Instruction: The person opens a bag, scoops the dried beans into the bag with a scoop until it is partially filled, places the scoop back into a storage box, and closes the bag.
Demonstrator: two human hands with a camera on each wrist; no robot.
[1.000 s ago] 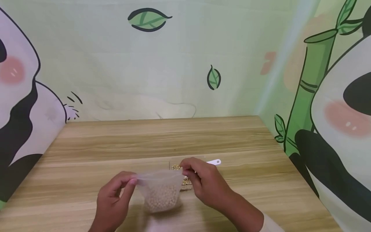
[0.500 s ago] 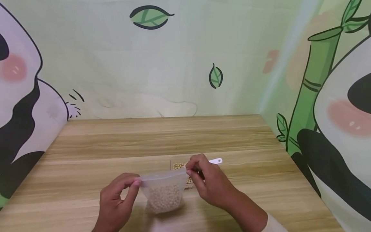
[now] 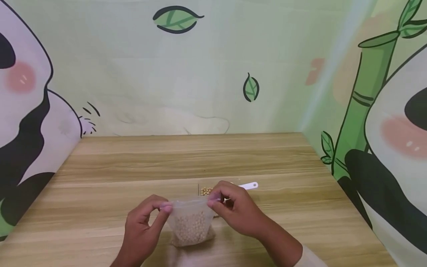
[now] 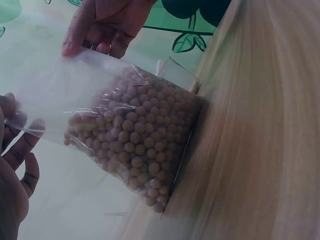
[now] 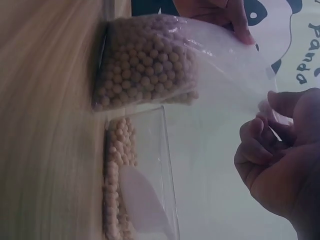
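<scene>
A clear zip bag (image 3: 191, 226) part full of round tan beans stands upright on the wooden table. My left hand (image 3: 143, 226) pinches the bag's left top corner between thumb and forefinger. At the opposite top corner, my right hand (image 3: 237, 209) pinches the plastic with thumb and fingertips. In the left wrist view the beans (image 4: 142, 130) fill the lower part of the bag, whose base meets the tabletop. Behind the bag stands a clear box (image 5: 167, 155) with more of the same beans and a white scoop (image 5: 142, 200) in it; my right hand partly hides it in the head view.
The wood-grain table (image 3: 133, 159) runs back to a green cloth backdrop (image 3: 207, 66) printed with leaves, bamboo and pandas, which also rises on both sides. The scoop's white handle (image 3: 249, 185) sticks out to the right past the box.
My left hand has shifted a little to the right, nearer my right hand, with the bag's mouth between them less taut. The right hand has dipped slightly after rising; both still pinch the bag.
</scene>
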